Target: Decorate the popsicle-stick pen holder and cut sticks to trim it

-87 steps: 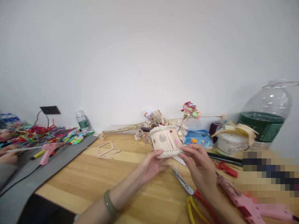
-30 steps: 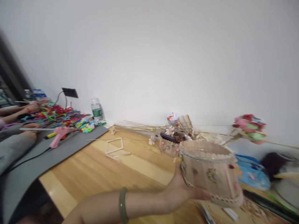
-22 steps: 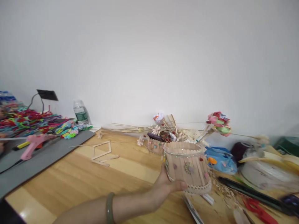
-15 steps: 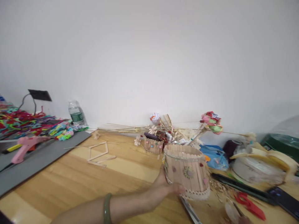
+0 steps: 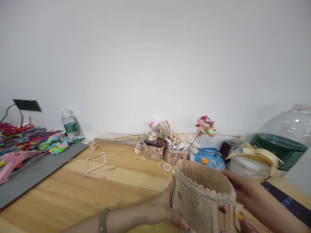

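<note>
My left hand [image 5: 167, 208] is closed round the left side of an oval container made of craft sticks [image 5: 202, 202], its thumb across the lower front. The container has a scalloped rim, a glittery band below it, and small flower and heart decorations; its bottom is cut off by the picture edge. On the far right side of the container, my right hand [image 5: 245, 191] is wrapped against it. Some of its fingers are hidden behind the wall and blurred. Small yellow and pale pieces show beside that hand.
Smaller decorated stick baskets [image 5: 154, 152], paper flowers [image 5: 206, 126] and a blue packet [image 5: 207, 158] line the wall. A banana peel [image 5: 257, 155], large clear jug [image 5: 282, 145] and phone [image 5: 286, 199] are right. Left are a pink glue gun [image 5: 11, 163], pipe cleaners [image 5: 19, 137] and a bottle [image 5: 70, 123].
The container has come closer and lower, its opening now more visible. My right hand has risen from the lower right edge to the container's side. The view has turned slightly right.
</note>
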Tool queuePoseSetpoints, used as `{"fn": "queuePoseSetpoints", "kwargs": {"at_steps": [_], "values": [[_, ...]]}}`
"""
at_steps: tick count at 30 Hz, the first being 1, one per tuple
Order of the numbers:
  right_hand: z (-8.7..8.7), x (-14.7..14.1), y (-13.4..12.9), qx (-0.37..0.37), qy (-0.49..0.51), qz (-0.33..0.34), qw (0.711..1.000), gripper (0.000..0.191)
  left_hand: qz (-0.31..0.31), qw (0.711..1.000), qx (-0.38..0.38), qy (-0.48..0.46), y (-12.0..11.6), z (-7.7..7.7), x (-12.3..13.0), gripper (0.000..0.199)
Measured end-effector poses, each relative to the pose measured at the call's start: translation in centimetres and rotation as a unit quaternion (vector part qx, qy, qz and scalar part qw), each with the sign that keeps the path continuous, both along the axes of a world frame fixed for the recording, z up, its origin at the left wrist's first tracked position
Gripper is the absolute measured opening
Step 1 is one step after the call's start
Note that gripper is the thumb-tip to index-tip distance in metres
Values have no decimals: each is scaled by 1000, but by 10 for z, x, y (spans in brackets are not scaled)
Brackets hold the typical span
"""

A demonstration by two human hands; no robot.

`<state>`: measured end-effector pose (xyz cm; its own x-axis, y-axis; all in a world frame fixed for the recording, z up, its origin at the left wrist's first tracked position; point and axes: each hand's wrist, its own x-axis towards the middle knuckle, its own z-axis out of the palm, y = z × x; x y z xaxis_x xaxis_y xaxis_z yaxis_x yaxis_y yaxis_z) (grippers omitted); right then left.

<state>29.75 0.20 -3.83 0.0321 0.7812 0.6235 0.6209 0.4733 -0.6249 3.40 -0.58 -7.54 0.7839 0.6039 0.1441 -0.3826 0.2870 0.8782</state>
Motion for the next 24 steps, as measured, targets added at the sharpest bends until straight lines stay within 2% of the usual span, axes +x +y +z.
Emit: {"fn": "queuePoseSetpoints", "kwargs": {"at_steps": [2,6,9,12,16,20,24], "values": [[0,-2,23,-57,-70,27,996,25,4,1000,3,-11,2,-2,-7,99],[-13,-15,65,-89,-159,25,983,53,39,999,12,-14,8,-11,-25,88],[-25,-30,82,-116,-206,37,971,62,53,998,7,-11,14,-19,-35,81],[-26,-44,90,-123,-236,46,963,61,39,999,6,0,19,-25,-39,80],[-17,-53,103,-112,-258,62,958,58,28,1000,4,4,22,-32,-42,84],[-7,-50,121,-96,-247,58,963,56,28,1000,-3,6,22,-34,-48,87],[0,-41,127,-80,-208,34,974,38,32,999,4,1,22,-32,-51,86]]}}
